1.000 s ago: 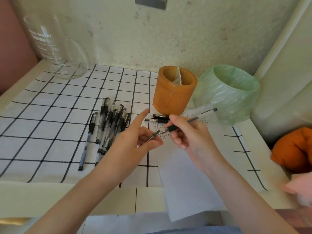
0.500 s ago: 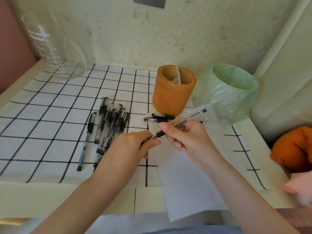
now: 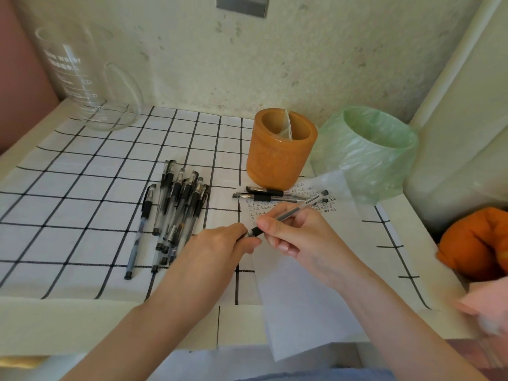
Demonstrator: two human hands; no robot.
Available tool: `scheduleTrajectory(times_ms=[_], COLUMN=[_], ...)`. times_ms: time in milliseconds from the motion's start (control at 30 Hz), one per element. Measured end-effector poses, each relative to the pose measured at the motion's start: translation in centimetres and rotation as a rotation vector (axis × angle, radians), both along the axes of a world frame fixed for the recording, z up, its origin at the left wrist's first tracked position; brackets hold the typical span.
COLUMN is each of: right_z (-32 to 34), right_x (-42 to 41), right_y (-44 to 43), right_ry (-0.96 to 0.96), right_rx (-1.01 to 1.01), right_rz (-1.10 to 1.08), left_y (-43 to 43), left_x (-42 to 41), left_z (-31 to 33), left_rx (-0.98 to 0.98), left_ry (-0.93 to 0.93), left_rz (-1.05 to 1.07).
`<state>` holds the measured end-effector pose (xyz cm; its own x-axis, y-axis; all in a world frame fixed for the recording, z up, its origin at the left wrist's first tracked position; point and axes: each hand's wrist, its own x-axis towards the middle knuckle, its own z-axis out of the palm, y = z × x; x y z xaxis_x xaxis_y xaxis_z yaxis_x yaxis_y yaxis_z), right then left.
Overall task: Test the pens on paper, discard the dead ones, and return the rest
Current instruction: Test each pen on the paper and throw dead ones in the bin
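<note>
Two bare hands meet over a small table, seen from above. The right hand [image 3: 299,237] pinches a clear-barrelled pen [image 3: 291,214] between thumb and curled fingers at its black grip. The left hand [image 3: 217,248], fingers curled, pinches the near left end of the same pen and hides the tip, so whether a cap is on it cannot be told. The pen is held just above a sheet of white paper [image 3: 302,292] and slants from near left to far right, its black end plug pointing toward the far right. The paper lies on the right half of the table, with its near edge hanging over the table's front. Its far part carries rows of small black test marks [image 3: 264,209]. At the far edge of the paper two pens [image 3: 270,195] lie side by side, just in front of an orange pen holder [image 3: 280,152], a squat upright cylinder. Just to the right of the holder stands a bin [image 3: 368,155] lined with a pale green plastic bag. Left of the hands, a loose pile of pens [image 3: 178,204] with black caps lies on a white cloth [image 3: 68,188] printed with a black grid. A clear glass measuring jug [image 3: 88,78] stands in the far left corner. At the right edge, off the table, sit an orange object [image 3: 478,243] and a blurred pink cloth [image 3: 489,303].
</note>
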<state>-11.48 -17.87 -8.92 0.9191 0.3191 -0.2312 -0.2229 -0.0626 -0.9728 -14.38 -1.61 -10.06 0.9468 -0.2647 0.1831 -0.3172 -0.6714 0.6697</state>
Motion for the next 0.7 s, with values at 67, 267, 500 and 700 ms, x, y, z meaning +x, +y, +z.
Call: scheduleTrajectory(times_ms=[67,267,500,700], right_z=[-0.1,-0.7,-0.4,-0.3], right_x=[-0.1,-0.2,1.0,1.2], right_y=[0.2,0.7,-0.6,-0.8], right_ry=[-0.013,0.059,0.383,0.351], right_rx=[-0.007,-0.003,0.327,0.294], right_rz=[-0.011,-0.2,-0.308,-0.318], left_y=[0.0,0.3,2.3,2.5], left_x=[0.0,0.7,0.9,1.0], left_z=[0.0,0.1,-1.3,-1.6], left_rx=[-0.007,0.065,0.45,0.58], left_ry=[0.028,0.144,-0.211,-0.071], left_rz=[0.006,0.115,0.288,0.349])
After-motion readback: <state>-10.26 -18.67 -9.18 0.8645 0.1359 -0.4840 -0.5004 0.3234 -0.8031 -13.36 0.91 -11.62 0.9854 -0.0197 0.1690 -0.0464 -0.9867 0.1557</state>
